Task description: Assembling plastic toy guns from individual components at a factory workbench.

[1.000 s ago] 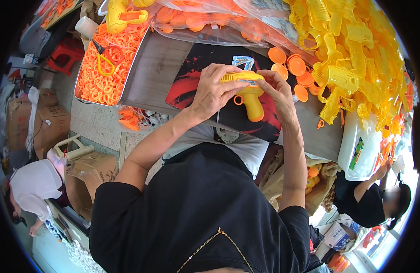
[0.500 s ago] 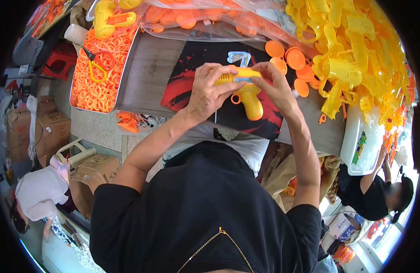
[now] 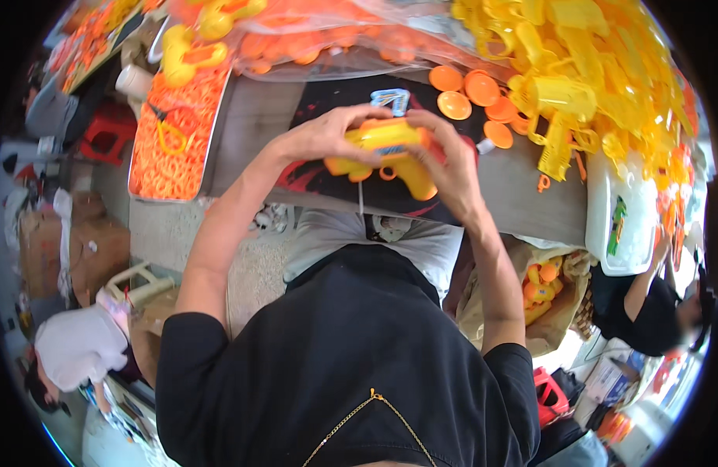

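Note:
A yellow toy gun [image 3: 414, 174] with a blue label on its side is held between my two hands above the dark red-and-black mat [image 3: 297, 173]. My left hand [image 3: 322, 138] grips its left end, fingers over the top. My right hand [image 3: 451, 162] closes round its right end, thumb on the near side. The handle points down toward me, and an orange trigger ring [image 3: 387, 173] shows beneath the body. Just beyond the gun lies a small blue-and-white sticker sheet [image 3: 390, 100]. Several orange discs [image 3: 454, 105] lie to the right of it.
At left, a tray of small orange rings [image 3: 168, 173] carries yellow-handled scissors [image 3: 170, 134]. Yellow toy gun parts [image 3: 565, 97] are heaped at right, beside a white bin [image 3: 596, 233]. A brown sack [image 3: 483, 300] of toys stands below the table. Two other people work at the sides.
The toy gun has tilted and come slightly left and nearer, with both hands still on it. My left hand has shifted left along the gun. The whole view has also shifted slightly.

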Demonstrator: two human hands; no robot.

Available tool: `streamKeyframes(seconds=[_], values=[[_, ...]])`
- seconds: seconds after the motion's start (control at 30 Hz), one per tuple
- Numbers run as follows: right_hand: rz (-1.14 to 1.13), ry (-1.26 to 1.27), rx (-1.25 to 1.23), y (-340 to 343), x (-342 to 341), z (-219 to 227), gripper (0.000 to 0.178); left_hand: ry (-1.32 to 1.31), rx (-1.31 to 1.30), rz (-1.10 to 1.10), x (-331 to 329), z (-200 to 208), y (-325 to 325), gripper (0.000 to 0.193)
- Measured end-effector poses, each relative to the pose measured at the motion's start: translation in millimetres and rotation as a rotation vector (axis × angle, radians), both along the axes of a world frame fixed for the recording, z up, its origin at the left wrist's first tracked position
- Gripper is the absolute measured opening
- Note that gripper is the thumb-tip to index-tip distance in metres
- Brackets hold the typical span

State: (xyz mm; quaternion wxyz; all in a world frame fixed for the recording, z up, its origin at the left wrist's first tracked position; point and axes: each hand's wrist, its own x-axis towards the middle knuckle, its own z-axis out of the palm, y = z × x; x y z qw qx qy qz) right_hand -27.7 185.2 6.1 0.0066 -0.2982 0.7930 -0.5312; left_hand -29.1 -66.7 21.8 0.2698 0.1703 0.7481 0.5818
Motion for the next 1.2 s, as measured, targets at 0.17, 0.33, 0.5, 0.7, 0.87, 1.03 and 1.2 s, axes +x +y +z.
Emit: streamKeyframes(seconds=[0.17, 0.33, 0.5, 0.7, 0.87, 1.03, 1.2], values=[[-0.016, -0.201, -0.099, 47.8, 55.0, 4.9, 0.075, 0.241, -0.131, 0.002, 46.2, 24.6, 54.2, 0.072], [-0.114, -0.565, -0.300, 98.0, 122.3, -1.2, 0.074, 0.200, -0.099, -0.216, 68.2, 18.9, 115.5, 0.072], [-0.674, -0.617, -0.589, 178.1, 205.2, -48.8, 0.056, 0.561, -0.121, -0.474, 67.0, 16.3, 159.0, 0.096], [-1.501, -0.418, -1.281, 308.7, 244.4, -137.4, 0.044, 0.347, -0.115, -0.308, 63.1, 13.1, 142.5, 0.048], [-2.171, -0.678, -0.246, 343.3, 231.8, -206.4, 0.027, 0.402, -0.085, -0.273, 66.0, 23.2, 118.7, 0.044], [-1.536, 0.419, -0.286, 150.0, 123.2, -78.2, 0.024, 0.461, -0.014, -0.094, 52.8, 13.8, 83.0, 0.037], [-0.623, 0.148, -0.180, 35.6, 53.5, -36.2, 0.020, 0.666, -0.173, 0.345, 46.2, 55.3, 16.5, 0.026]])
